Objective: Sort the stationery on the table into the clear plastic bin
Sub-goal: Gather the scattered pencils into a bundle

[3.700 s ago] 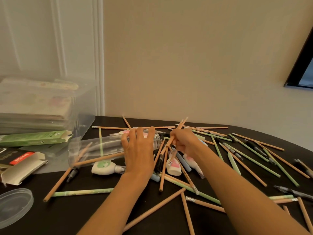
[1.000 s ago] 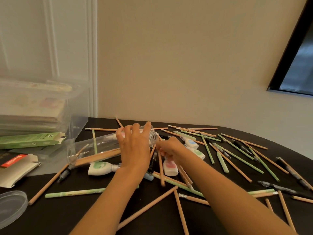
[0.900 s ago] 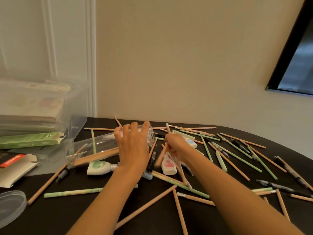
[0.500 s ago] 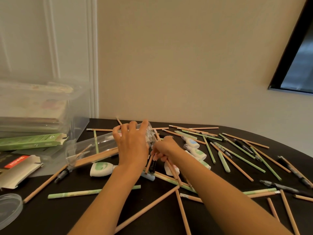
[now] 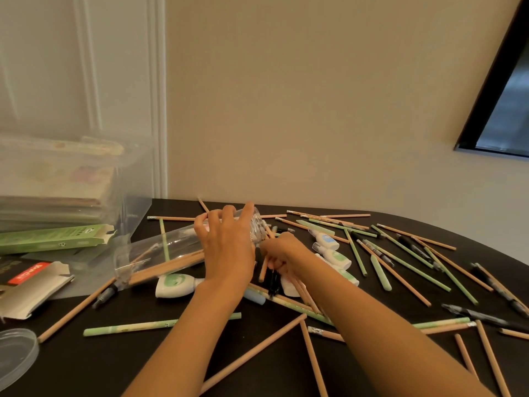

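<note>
A clear plastic tube (image 5: 160,250) lies on its side on the black table (image 5: 86,365), with several wooden pencils inside. My left hand (image 5: 229,247) grips the tube near its open right end. My right hand (image 5: 282,253) is just right of that opening, fingers curled round a wooden pencil (image 5: 262,272) at the tube's mouth. Many wooden and green pencils (image 5: 400,270) lie scattered over the table, along with black pens (image 5: 481,313) and correction-tape dispensers (image 5: 329,242). The clear plastic bin (image 5: 126,202) stands at the far left, holding stacked flat packs.
A green carton (image 5: 54,239) and an opened white-and-red carton (image 5: 31,285) lie in front of the bin. A clear round lid (image 5: 14,353) sits at the near left edge. A correction-tape dispenser (image 5: 174,285) lies below the tube. The wall runs right behind the table.
My right hand picked a pencil from the pile and brought it left to the tube's mouth. My left hand has kept its hold on the tube.
</note>
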The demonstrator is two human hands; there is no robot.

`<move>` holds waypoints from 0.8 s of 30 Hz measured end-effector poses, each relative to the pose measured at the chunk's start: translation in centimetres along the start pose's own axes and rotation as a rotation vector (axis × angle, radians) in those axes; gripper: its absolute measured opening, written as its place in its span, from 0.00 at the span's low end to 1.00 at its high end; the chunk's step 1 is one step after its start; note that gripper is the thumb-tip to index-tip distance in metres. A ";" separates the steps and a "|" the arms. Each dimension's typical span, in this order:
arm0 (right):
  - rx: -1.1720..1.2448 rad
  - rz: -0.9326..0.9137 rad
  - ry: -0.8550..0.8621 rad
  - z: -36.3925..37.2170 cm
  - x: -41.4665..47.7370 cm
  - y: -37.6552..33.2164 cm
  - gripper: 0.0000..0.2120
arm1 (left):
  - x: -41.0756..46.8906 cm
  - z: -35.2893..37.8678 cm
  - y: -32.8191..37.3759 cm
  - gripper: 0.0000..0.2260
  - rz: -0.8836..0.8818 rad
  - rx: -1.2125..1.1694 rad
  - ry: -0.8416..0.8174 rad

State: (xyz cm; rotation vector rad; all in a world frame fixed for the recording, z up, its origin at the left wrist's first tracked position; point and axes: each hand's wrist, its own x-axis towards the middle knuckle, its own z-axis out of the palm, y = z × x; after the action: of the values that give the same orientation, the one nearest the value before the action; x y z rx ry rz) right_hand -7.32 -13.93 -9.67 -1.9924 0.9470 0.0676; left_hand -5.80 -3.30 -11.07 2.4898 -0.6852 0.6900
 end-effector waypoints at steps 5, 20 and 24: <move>0.794 -0.047 0.006 -2.9 -0.4 1.4 0.09 | 0.0 -0.2 0.2 0.32 0.000 0.015 -0.036; 1.863 -0.227 0.119 -7.7 -3.8 3.4 0.13 | -0.2 -3.1 4.0 0.29 0.203 0.162 -0.178; 1.851 -0.243 0.091 -7.4 -4.7 3.5 0.11 | -0.7 -3.3 4.9 0.30 0.221 0.114 -0.228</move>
State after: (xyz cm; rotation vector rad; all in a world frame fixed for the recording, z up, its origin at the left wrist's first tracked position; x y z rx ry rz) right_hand -15.11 -17.67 -5.90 -0.3338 0.3784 -0.7612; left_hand -10.18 -5.00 -7.50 2.6493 -1.0431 0.5388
